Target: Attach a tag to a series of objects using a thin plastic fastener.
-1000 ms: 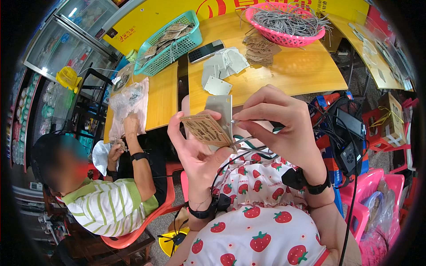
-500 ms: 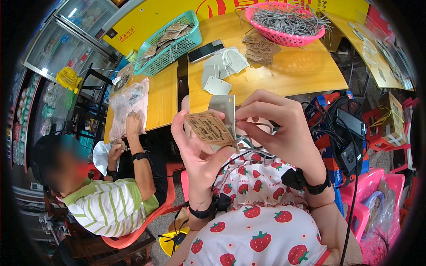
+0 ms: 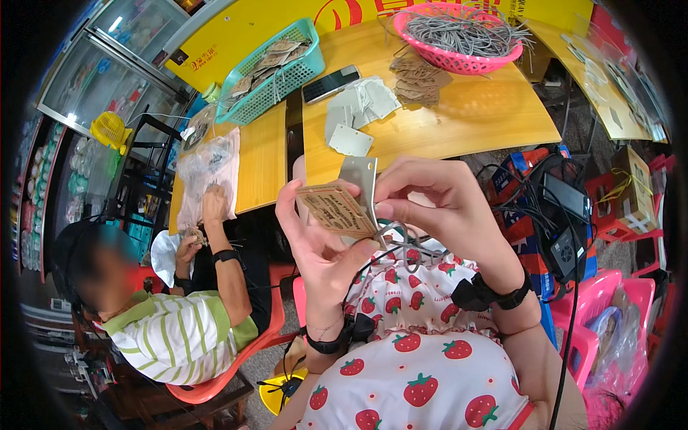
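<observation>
Right hand (image 3: 438, 197) lowered slightly, at grey plate (image 3: 368, 179).

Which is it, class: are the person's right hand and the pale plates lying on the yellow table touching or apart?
Apart. The head view shows bare yellow tabletop between the right hand and the pale plates.

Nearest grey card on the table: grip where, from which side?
Likely the near edge of the grey card, from the wearer's side: it lies thin and flat, that edge free of the grey pile behind and facing the front of the table. Sliding it past there should ease pinching.
</observation>
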`<state>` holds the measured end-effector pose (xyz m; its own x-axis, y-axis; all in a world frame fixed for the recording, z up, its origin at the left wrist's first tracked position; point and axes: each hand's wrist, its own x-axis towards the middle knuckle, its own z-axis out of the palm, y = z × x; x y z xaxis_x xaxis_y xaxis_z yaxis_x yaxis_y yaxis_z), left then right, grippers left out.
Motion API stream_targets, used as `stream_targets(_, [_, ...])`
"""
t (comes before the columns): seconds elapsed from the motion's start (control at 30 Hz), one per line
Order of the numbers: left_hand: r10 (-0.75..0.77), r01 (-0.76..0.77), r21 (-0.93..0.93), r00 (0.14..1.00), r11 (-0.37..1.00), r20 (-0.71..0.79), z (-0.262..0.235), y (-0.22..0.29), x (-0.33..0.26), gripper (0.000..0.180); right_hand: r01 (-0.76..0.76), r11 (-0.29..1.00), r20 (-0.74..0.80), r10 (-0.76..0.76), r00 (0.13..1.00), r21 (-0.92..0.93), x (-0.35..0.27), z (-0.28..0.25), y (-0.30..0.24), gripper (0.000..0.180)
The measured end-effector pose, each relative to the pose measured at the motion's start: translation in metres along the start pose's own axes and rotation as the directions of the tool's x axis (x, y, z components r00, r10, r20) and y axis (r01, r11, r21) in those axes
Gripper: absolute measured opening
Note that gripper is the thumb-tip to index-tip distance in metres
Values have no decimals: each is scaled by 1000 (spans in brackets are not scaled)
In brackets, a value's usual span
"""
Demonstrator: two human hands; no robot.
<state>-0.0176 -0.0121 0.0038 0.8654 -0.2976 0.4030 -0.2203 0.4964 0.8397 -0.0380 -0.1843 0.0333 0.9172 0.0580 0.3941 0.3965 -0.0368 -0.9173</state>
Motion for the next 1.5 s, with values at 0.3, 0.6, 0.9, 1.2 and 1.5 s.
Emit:
stream_targets(0.3, [33,-32,-40,999,999,14,-2,-1,1,100,-227,872,34,236,971,434,1,9,0,6])
stream_targets(0.6, [16,-31,214,997,976,69,-10,-6,7,86,32,991,-115,-47,992,-127,0,10,8,13])
stream_targets(0.9, [-102,68,368,992,927,74,-12,-18,9,81,-98,977,-106,78,991,-191,3,-12,23,10])
stream_targets(1.2, [-579,384,501,748,775,323,-29,-7,12,71,147,987,-674,-66,736,63,-8,-127,11,17])
stream_targets(1.5, [-245,230,192,968,954,61,-22,-10,15,67,73,943,66,-55,996,-324,3,-50,32,24])
